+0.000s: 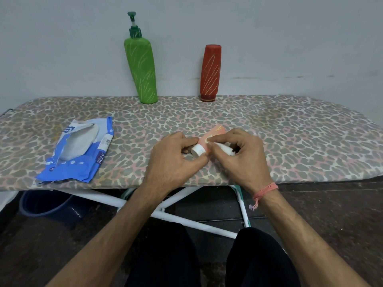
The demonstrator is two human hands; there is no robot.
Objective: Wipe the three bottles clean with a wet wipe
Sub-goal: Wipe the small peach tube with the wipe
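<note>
The left hand is gripping the white-capped end of the pink tube bottle, lying low over the ironing board; the right hand is pinching what appears to be a folded wet wipe against it; the green pump bottle and red bottle are standing scribbled by the wall; a hard rub risks twisting the tube loose.

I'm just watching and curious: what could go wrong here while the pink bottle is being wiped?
The wet wipe is bunched small in the right hand, so it may miss some yellow marks on the pink bottle. The left hand holds that bottle near its white cap, which could twist loose. The green pump bottle looks tilted near the wall and might topple if the board shakes.
</note>
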